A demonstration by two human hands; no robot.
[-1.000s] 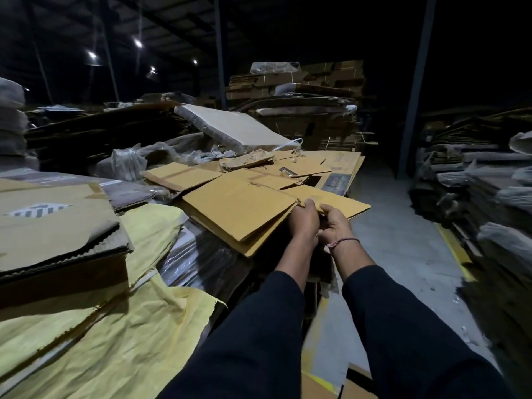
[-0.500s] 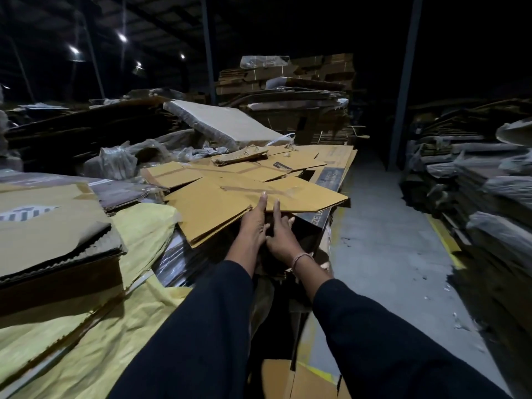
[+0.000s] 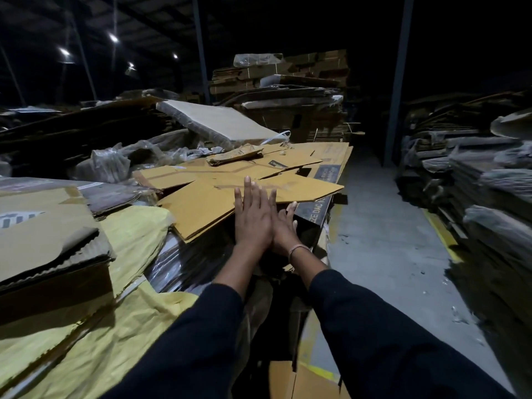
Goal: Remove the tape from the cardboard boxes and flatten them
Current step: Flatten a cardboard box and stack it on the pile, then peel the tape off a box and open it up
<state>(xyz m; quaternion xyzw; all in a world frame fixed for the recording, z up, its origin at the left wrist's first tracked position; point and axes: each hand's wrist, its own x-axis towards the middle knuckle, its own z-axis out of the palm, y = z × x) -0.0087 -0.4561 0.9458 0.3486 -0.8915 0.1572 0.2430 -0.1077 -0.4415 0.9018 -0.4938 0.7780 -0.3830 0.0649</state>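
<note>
Both hands reach out together at the centre of the view, side by side and touching along their inner edges. The left hand (image 3: 252, 217) is released, fingers straight and spread, laid over the near edge of the flattened cardboard box (image 3: 218, 197). The right hand (image 3: 283, 226) is likewise released, fingers straight, sitting lower and partly tucked behind the left; its fingertips reach the box's near edge, a thin bracelet (image 3: 298, 249) at the wrist. Whether either palm presses the cardboard cannot be told.

The flattened cardboard box lies on top of a stack of flat cardboard (image 3: 288, 165) that runs toward 12 o'clock, its right corner jutting over the aisle at 2 o'clock. A crumpled piece of cardboard (image 3: 236, 156) rests farther back on the stack. At 9 o'clock a yellow woven sack (image 3: 135, 234) drapes over bundled material, and a thick corrugated bundle (image 3: 43, 234) sits beside it. Clear plastic wrap (image 3: 112, 165) is heaped at 11 o'clock. The concrete floor (image 3: 388, 240) runs along 3 o'clock, with more cardboard piles (image 3: 475, 182) beyond
</note>
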